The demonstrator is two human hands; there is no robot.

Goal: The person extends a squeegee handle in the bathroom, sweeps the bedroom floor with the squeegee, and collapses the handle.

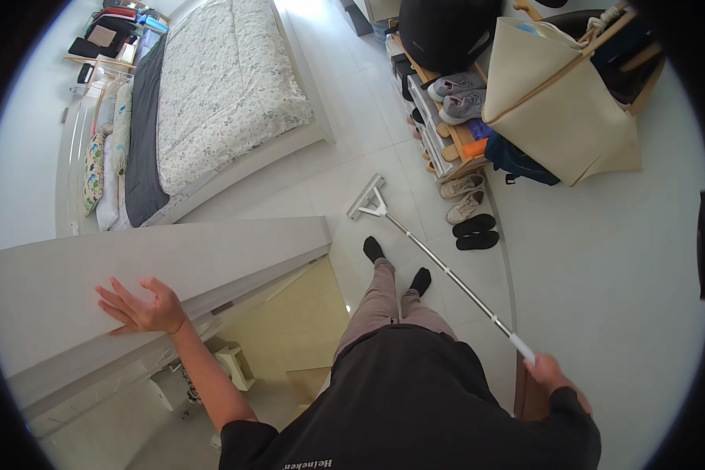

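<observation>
My right hand (pixel 550 373) is closed around the white grip of a mop (pixel 449 270). Its steel pole slants forward and left to a flat white head (pixel 366 197) on the tiled floor, just ahead of my feet in black socks. On the left, my left hand (pixel 146 308) has its fingers spread against or just over a white door-like panel (pixel 235 247). Whether the palm presses on it, I cannot tell. Nothing is held in that hand.
A bed (pixel 227 102) with a floral quilt stands ahead left. Along the right runs a shoe rack (pixel 445 129), with beige sneakers (pixel 465 205) and black slippers (pixel 475 232) on the floor by it. A cream canvas bag (pixel 564 110) hangs beyond.
</observation>
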